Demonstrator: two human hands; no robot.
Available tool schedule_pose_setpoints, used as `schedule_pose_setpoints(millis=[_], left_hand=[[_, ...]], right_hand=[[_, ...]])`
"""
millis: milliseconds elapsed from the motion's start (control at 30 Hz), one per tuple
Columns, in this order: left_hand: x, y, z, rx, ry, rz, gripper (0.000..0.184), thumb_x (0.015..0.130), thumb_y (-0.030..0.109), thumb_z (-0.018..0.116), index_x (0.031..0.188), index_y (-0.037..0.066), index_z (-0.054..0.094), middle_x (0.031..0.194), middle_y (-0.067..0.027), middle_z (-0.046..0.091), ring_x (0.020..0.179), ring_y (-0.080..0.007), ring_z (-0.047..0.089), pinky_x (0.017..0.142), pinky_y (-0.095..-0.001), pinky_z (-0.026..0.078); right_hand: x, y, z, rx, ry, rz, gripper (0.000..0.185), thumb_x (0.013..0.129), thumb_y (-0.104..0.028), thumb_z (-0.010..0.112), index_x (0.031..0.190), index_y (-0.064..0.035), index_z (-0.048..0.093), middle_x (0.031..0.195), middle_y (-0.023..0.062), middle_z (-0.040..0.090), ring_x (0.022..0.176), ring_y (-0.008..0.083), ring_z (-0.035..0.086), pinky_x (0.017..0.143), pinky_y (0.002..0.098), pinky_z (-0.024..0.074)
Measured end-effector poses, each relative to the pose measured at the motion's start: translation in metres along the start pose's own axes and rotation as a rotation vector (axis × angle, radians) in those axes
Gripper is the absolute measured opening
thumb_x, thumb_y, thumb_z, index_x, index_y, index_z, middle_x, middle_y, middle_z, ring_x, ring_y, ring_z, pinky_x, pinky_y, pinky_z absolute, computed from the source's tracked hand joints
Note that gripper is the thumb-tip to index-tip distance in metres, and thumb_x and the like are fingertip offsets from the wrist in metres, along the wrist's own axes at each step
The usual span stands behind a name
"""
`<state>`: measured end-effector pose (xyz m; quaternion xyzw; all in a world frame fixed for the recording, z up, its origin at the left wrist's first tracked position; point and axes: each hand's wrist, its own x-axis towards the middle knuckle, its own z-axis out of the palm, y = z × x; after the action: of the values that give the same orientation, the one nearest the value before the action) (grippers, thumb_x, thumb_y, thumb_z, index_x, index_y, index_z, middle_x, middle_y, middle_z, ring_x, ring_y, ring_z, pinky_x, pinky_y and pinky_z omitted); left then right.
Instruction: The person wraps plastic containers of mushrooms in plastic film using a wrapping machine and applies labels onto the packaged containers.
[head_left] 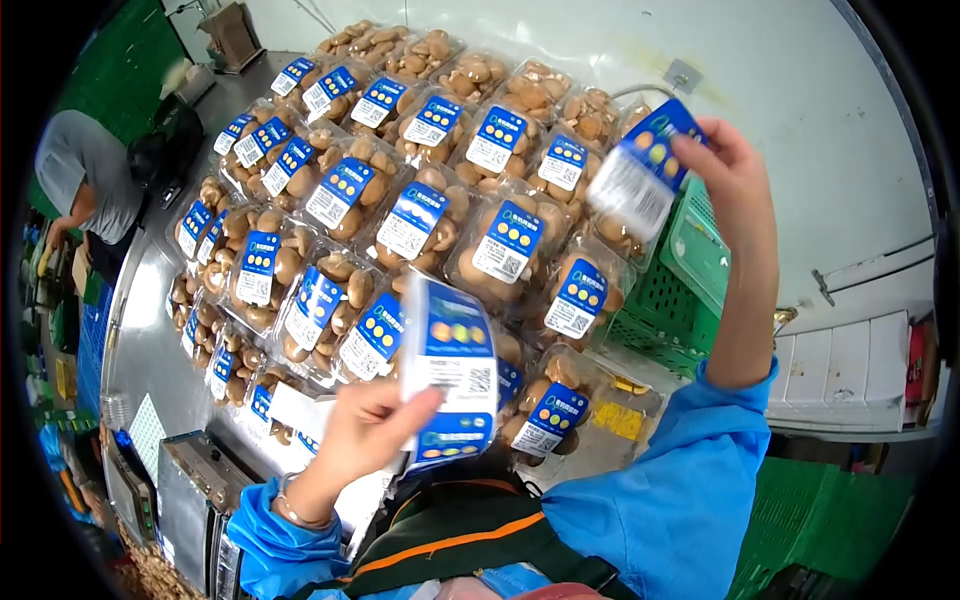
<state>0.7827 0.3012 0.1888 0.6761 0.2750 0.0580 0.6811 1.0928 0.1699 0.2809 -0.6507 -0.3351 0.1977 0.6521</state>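
My left hand (pixel 365 435) is closed on a roll of blue-and-white labels (pixel 458 375), low in front of my body. Up at the right, my right hand (pixel 728 170) pinches a single label (pixel 650 165) by its blue end; the label is slightly blurred. Beneath that label is a clear pack of mushrooms (pixel 622 235), partly hidden by it. Many clear packs of brown mushrooms (pixel 420 215) cover the metal table in rows, most bearing the same blue-and-white label. Some packs at the back (pixel 535 85) show no label.
Green plastic crates (pixel 655 335) stand at the table's right side, by a pale wall (pixel 800 150). A metal box-like device (pixel 195 490) sits at the lower left. Beyond the table's left edge, another person in grey (pixel 90 170) bends over.
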Motion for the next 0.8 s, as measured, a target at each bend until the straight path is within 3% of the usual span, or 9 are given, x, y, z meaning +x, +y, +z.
schedule_pose_setpoints(millis=[133,300,367,467,500,600,667,733,800], left_hand=[[-0.013,0.027,-0.025,-0.368,0.355,0.233,0.022,0.082,0.005,0.058,0.102,-0.003,0.057,0.079,-0.0058,0.064,0.069,-0.0057,0.057,0.063,-0.0196,0.045],[-0.017,0.058,-0.042,-0.356,0.443,0.43,0.082,0.077,0.013,0.062,0.137,-0.002,0.009,0.092,-0.016,0.064,0.086,-0.0198,0.062,0.077,-0.0296,0.049],[-0.021,0.053,-0.043,-0.405,0.459,0.426,0.082,0.073,0.01,0.065,0.137,0.0,0.014,0.103,-0.0199,0.06,0.097,-0.0256,0.059,0.086,-0.0356,0.047],[-0.031,0.039,-0.042,-0.526,0.372,0.431,0.064,0.069,0.001,0.063,0.129,0.001,0.038,0.116,-0.0192,0.054,0.108,-0.0267,0.053,0.092,-0.0361,0.042],[-0.031,0.041,-0.038,-0.501,0.328,0.367,0.06,0.07,0.0,0.061,0.126,0.001,0.041,0.116,-0.0177,0.054,0.107,-0.0247,0.053,0.091,-0.034,0.042],[-0.035,0.037,-0.038,-0.513,0.107,0.214,0.044,0.076,0.0,0.059,0.118,0.001,0.049,0.116,-0.0132,0.053,0.101,-0.0176,0.054,0.088,-0.0287,0.043],[-0.038,0.024,-0.043,-0.212,0.091,0.292,0.037,0.08,0.002,0.058,0.117,0.002,0.05,0.115,-0.011,0.054,0.099,-0.0147,0.054,0.087,-0.0285,0.044],[-0.053,0.036,-0.029,-0.209,0.185,0.543,0.034,0.084,0.005,0.055,0.118,0.002,0.05,0.109,-0.0075,0.058,0.097,-0.0146,0.056,0.084,-0.0284,0.045],[-0.077,0.048,-0.017,-0.215,0.214,0.578,0.032,0.085,0.006,0.054,0.116,0.004,0.05,0.101,-0.0071,0.061,0.094,-0.015,0.057,0.078,-0.0278,0.047]], right_hand=[[0.055,0.136,-0.126,-0.525,-0.04,0.302,0.021,0.076,-0.011,0.064,0.095,-0.0061,0.057,0.078,-0.0001,0.058,0.066,0.0081,0.05,0.06,0.0224,0.0422],[0.041,0.175,-0.106,-0.519,0.07,0.319,0.047,0.065,-0.016,0.074,0.107,-0.0075,0.054,0.083,0.0019,0.058,0.069,0.0111,0.05,0.06,0.0255,0.0414],[0.034,0.181,-0.1,-0.643,0.209,0.167,0.058,0.065,-0.018,0.074,0.116,-0.0054,0.05,0.089,0.0063,0.058,0.078,0.016,0.052,0.063,0.0288,0.0422],[0.024,0.177,-0.102,-1.175,0.113,0.06,0.068,0.07,-0.022,0.07,0.128,-0.0047,0.039,0.118,0.019,0.049,0.105,0.0289,0.049,0.085,0.0362,0.0402],[0.027,0.199,-0.117,-1.418,-0.089,-0.056,0.065,0.073,-0.023,0.067,0.128,-0.0044,0.038,0.123,0.021,0.045,0.109,0.0313,0.047,0.09,0.038,0.0379],[0.013,0.24,-0.111,-1.118,-0.078,-0.358,0.054,0.08,-0.028,0.057,0.123,0.0012,0.04,0.116,0.0222,0.05,0.105,0.0358,0.048,0.09,0.0407,0.0369],[0.006,0.19,-0.077,-1.026,-0.181,-0.32,0.067,0.074,-0.035,0.063,0.124,0.0017,0.039,0.114,0.0245,0.048,0.105,0.0393,0.046,0.09,0.0439,0.0369],[-0.013,0.156,-0.034,-0.935,-0.216,-0.437,0.071,0.075,-0.025,0.063,0.13,0.0044,0.029,0.124,0.024,0.042,0.115,0.0355,0.042,0.099,0.0395,0.0294],[-0.065,0.062,0.046,-0.177,-0.395,-0.044,0.064,0.079,-0.024,0.059,0.13,0.003,0.031,0.13,0.017,0.039,0.115,0.0248,0.043,0.098,0.0341,0.0308]])
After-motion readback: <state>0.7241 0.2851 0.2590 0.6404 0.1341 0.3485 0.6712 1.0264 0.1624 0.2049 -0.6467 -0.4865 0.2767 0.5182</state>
